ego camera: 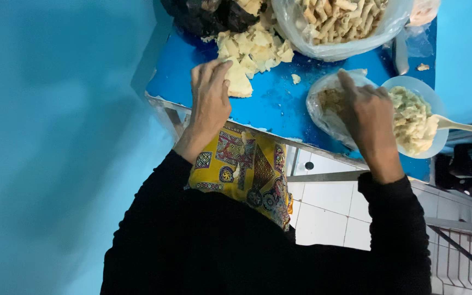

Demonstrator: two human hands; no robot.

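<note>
- One blue table (279,104); one heap of pale dough squares (252,52) at far centre; one plate (430,98), right.
- Left hand (210,98) — fingers loosely spread, tips touching a square.
- Right hand (370,117) presses into one small bag of filling (326,104); its grip seems half-closed — fingertips hidden.

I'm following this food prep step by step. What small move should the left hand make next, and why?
Probably close the left hand on the pale flat piece under its fingertips and lift it off the blue table. The fingers already rest on it at the edge of the pile, while the right hand is in the small bag beside the filling bowl.
</note>
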